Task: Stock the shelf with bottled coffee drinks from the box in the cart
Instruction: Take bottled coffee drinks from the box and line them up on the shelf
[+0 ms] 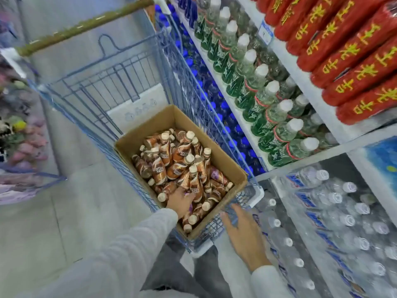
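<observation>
Store aisle floor runs under the blue wire cart [103, 87], shelf [354, 132] from 1 to 4 o'clock, and the cardboard box [217, 155] in the cart holds the coffee bottles [176, 160] heaped loose. My left hand [179, 202] reaches among them at the box's 7 o'clock corner, fingers bent, grip unclear; my right hand [243, 235], spread and holding nothing, touches the cart rim at 5 o'clock. I judge this the pick-up: next comes a firm hold, a clear lift, and a swing toward the shelf.

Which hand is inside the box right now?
The left hand, reaching down among the coffee bottles in the cardboard box; the right hand is outside it, fingers spread at the cart's wire edge.
</observation>
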Available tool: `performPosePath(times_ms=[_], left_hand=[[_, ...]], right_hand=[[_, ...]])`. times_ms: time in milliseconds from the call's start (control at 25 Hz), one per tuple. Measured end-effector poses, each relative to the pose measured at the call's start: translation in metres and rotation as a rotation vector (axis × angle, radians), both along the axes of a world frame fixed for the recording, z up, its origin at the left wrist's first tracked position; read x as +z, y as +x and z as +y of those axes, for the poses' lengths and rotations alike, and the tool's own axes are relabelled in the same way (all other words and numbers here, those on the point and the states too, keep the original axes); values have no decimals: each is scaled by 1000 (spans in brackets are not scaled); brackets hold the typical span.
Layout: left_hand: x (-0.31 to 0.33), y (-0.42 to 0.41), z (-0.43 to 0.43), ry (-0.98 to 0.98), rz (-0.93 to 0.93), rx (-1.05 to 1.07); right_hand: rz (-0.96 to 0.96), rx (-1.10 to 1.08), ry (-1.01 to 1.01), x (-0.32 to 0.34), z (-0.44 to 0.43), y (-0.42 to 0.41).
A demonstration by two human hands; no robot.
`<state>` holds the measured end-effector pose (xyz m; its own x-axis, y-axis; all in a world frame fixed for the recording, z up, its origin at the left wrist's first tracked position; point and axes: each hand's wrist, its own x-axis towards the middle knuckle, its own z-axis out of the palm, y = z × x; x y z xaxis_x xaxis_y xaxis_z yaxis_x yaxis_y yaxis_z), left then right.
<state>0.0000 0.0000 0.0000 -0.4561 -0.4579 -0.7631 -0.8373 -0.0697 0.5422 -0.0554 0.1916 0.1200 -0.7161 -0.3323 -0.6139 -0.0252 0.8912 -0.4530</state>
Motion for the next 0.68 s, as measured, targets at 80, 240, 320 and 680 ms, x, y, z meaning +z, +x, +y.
performPosePath(times_ms=[80, 240, 320, 680], left_hand=[[-16, -16, 1, 35, -7, 105], [-50, -49, 10, 67, -71, 214], [-66, -64, 16, 21, -127, 215], [-90, -80, 45, -191, -202, 260]], right_hand=[[-19, 36, 2, -14, -6, -7], [-69, 106, 19, -33, -8, -20], [-66, 112, 14, -39, -7, -28], [-34, 159, 24, -55, 8, -44]])
